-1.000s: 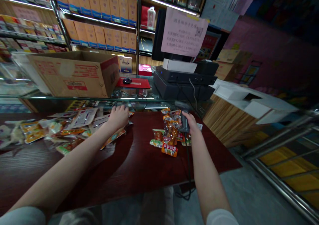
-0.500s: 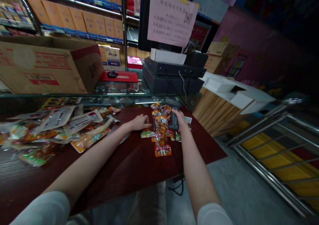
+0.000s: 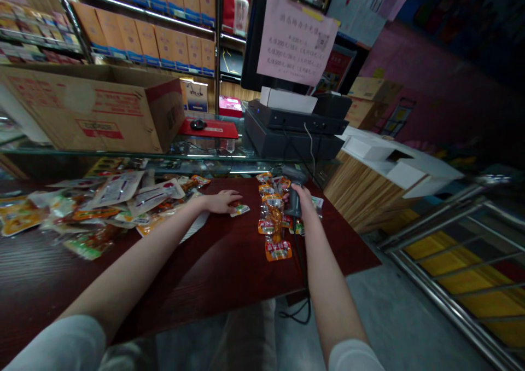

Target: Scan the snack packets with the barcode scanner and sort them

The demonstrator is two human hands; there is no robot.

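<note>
In the head view, my right hand grips the handle of a dark grey barcode scanner, whose cord hangs down past the table edge. Under and beside the scanner lies a column of shiny orange snack packets, with meat showing through the clear film. To their left, my left hand is low over the dark red table, its thumb and fingers on a small green-and-white snack packet. The hand covers part of that packet. Left of this hand spreads a heap of mixed snack packets.
Behind the table runs a glass counter with an open cardboard box, a mouse on a red mat, and a monitor above a cash drawer. A metal railing stands at the right.
My left hand has moved the small packet leftward, away from the column of packets, and its fingers have stretched out more. The right hand still holds the scanner over the packets. The view has shifted slightly.
</note>
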